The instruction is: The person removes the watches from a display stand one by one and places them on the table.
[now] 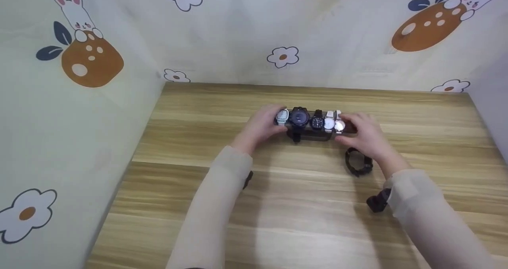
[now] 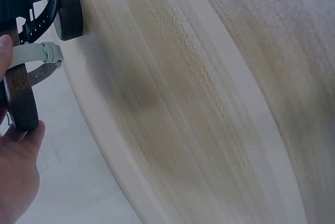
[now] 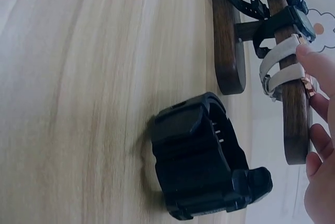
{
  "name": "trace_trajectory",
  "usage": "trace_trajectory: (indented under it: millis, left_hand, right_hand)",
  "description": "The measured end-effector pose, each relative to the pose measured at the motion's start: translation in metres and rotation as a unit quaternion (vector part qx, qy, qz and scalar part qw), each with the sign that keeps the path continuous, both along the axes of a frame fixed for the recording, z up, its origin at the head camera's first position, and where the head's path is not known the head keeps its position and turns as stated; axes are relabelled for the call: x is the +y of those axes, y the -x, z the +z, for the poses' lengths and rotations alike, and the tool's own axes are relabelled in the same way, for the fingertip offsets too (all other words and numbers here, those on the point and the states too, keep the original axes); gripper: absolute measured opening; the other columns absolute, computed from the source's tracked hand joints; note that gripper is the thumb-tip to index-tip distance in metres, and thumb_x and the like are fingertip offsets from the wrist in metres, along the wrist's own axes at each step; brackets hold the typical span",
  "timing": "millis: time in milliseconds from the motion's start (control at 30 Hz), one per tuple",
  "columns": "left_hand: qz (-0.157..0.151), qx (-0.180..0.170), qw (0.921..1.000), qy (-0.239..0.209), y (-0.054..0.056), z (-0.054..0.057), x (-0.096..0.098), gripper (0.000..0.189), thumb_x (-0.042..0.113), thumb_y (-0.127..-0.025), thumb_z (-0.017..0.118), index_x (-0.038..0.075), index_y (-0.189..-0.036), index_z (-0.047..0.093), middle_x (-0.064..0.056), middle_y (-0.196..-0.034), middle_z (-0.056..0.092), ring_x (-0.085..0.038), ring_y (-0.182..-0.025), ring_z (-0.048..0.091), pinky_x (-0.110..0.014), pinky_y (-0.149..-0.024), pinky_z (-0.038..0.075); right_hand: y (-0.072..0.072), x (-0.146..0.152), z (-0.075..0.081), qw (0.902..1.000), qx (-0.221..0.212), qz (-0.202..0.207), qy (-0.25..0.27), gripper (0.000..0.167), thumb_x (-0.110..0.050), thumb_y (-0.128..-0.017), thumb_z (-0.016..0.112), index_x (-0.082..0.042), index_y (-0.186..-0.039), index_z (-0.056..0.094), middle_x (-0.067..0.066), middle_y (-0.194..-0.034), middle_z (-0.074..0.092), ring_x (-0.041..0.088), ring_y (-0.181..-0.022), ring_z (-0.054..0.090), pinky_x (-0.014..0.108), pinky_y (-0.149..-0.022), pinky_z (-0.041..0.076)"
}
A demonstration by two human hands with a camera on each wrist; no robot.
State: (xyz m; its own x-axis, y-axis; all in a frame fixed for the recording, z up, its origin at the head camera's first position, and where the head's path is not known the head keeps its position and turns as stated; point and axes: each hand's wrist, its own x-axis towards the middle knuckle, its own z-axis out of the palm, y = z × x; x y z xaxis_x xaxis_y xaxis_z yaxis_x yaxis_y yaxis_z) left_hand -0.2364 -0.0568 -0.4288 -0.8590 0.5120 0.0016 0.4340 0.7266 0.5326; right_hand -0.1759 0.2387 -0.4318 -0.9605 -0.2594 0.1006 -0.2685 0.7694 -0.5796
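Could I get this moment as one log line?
Left hand: grips watch stand, left end; right hand: grips right end; on stand: five watches; on table: black watch

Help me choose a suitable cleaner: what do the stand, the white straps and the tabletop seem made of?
Stand: probably dark wood, satin finish; fine brown grain streaks show.
White straps: perhaps leather or a lookalike, matt; they curve smoothly, without links.
Tabletop: wood or wood-look laminate, slightly glossy; grain bands and a bright patch show, but which remains open.

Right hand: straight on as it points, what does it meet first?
The right hand, gripping the end of the stand, would likely meet the nearest white-strapped watch first, though depth is unclear.
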Motion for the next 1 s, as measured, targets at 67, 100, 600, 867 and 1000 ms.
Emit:
trace_trajectory:
  millis: [67, 100, 600, 867, 1000]
  left_hand:
    - [0.000, 0.002, 1.0000, 0.000, 0.000, -0.001, 0.000, 0.066, 0.025, -0.080, 0.074, 0.007, -0.136, 0.044, -0.010, -0.136, 0.049, -0.024, -0.125, 0.043, -0.035, -0.108, 0.029]
    - [0.000, 0.003, 1.0000, 0.001, 0.000, -0.001, -0.001, 0.066, 0.025, -0.080, 0.073, 0.007, -0.136, 0.044, -0.010, -0.136, 0.049, -0.024, -0.125, 0.043, -0.035, -0.108, 0.029]
    - [-0.007, 0.015, 0.9999, -0.003, 0.000, -0.002, -0.002, 0.065, 0.023, -0.080, 0.073, 0.004, -0.136, 0.044, -0.011, -0.135, 0.050, -0.026, -0.124, 0.044, -0.035, -0.108, 0.029]
    - [-0.007, 0.011, 0.9999, 0.008, 0.000, -0.001, -0.001, 0.066, 0.025, -0.081, 0.072, 0.005, -0.137, 0.044, -0.011, -0.135, 0.049, -0.026, -0.124, 0.044, -0.035, -0.107, 0.030]
    - [-0.009, 0.014, 0.9998, 0.008, -0.001, 0.001, 0.000, 0.066, 0.026, -0.081, 0.072, 0.005, -0.137, 0.043, -0.011, -0.136, 0.048, -0.025, -0.125, 0.043, -0.035, -0.108, 0.028]
  right_hand:
    - [0.000, -0.002, -0.001, 1.0000, 0.006, 0.002, -0.005, 0.065, -0.020, -0.074, 0.079, -0.002, -0.130, 0.050, 0.023, -0.124, 0.049, 0.041, -0.112, 0.041, 0.059, -0.096, 0.029]
    - [0.000, -0.003, -0.001, 0.9999, 0.009, 0.002, -0.007, 0.065, -0.020, -0.074, 0.079, -0.002, -0.130, 0.050, 0.024, -0.123, 0.049, 0.041, -0.112, 0.040, 0.059, -0.096, 0.029]
    - [0.005, -0.012, -0.001, 0.9986, 0.036, -0.015, -0.035, 0.051, -0.015, -0.075, 0.076, 0.000, -0.120, 0.057, 0.024, -0.113, 0.051, 0.041, -0.104, 0.042, 0.055, -0.091, 0.029]
    - [0.003, -0.011, -0.002, 0.9979, 0.047, -0.027, -0.035, 0.047, -0.015, -0.075, 0.074, -0.004, -0.118, 0.059, 0.022, -0.111, 0.052, 0.040, -0.102, 0.045, 0.053, -0.087, 0.030]
    - [0.002, -0.008, -0.003, 0.9979, 0.048, -0.031, -0.028, 0.046, -0.013, -0.074, 0.075, -0.004, -0.117, 0.059, 0.022, -0.109, 0.052, 0.039, -0.101, 0.046, 0.053, -0.087, 0.031]
